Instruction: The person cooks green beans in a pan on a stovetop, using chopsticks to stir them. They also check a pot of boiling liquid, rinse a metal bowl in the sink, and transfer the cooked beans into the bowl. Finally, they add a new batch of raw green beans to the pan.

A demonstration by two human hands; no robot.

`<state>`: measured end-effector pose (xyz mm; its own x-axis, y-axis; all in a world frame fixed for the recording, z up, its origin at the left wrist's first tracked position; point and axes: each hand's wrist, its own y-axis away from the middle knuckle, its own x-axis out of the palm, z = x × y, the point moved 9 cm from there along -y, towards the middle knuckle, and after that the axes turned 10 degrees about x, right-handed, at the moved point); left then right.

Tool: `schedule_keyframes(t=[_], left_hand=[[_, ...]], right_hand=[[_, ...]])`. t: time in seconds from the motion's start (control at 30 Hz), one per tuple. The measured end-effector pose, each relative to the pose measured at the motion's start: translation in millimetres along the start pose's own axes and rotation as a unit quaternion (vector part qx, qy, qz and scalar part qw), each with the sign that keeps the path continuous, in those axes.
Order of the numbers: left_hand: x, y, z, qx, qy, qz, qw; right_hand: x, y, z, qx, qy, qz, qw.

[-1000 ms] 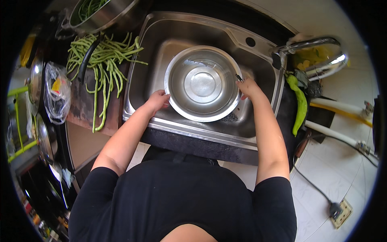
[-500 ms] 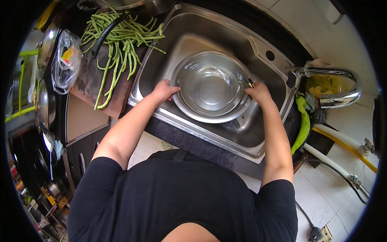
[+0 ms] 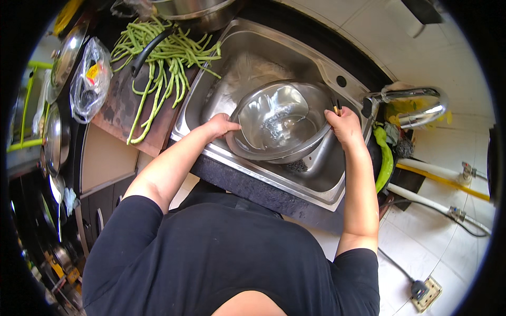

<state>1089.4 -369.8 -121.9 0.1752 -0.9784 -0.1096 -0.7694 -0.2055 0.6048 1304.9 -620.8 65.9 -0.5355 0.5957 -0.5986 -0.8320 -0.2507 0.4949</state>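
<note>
A round stainless steel basin [image 3: 316,143] tilts over the steel sink [image 3: 329,176], its far side lowered. Clear water [image 3: 274,124] lies inside it, and a wet sheet of water spreads over the sink floor beyond the far rim. My left hand [image 3: 220,126] is closed on the basin's left rim, thumb on top. At the right rim my right hand [image 3: 348,126] is closed too, with thin dark sticks with gold bands [image 3: 337,109] beside its fingers; whether it grips them cannot be told. The fingers under the rim are hidden.
Long green beans [image 3: 158,79] lie on a brown cutting board [image 3: 118,105] at the left, beside a clear plastic bag [image 3: 89,84]. A steel pot [image 3: 197,13] stands behind. To the right are the faucet [image 3: 416,97], a green pepper [image 3: 385,158] and a steel scrubber [image 3: 405,148].
The basin has gone from nearly level to tilted away from me and shifted slightly right. Its water has slid toward the far side, and water now covers the far sink floor.
</note>
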Motion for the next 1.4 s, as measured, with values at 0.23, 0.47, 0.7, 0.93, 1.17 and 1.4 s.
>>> schedule_keyframes(t=[0.23,0.47,0.7,0.93,1.17,1.4], left_hand=[[57.6,5.6,-30.1,0.001,0.038,0.156,0.987],[141.0,39.0,-46.8,-0.067,0.243,0.293,0.922],[152.1,69.9,-55.8,-0.088,0.287,0.378,0.876],[73.7,39.5,-39.2,-0.060,0.303,0.190,0.932],[1.7,35.7,-63.8,0.015,0.141,0.052,0.989],[-12.2,34.9,-68.5,0.034,0.140,-0.034,0.989]], right_hand=[[-22.2,80.9,106.7,-0.106,0.092,-0.122,0.983],[-6.7,151.1,202.8,-0.177,0.204,-0.188,0.944],[10.8,171.5,224.7,-0.182,0.219,-0.200,0.938],[-52.0,135.1,120.6,-0.080,-0.024,-0.173,0.981],[-99.2,18.9,-33.6,-0.001,0.161,-0.273,0.948],[-84.2,-17.6,-27.4,-0.014,0.081,-0.163,0.983]])
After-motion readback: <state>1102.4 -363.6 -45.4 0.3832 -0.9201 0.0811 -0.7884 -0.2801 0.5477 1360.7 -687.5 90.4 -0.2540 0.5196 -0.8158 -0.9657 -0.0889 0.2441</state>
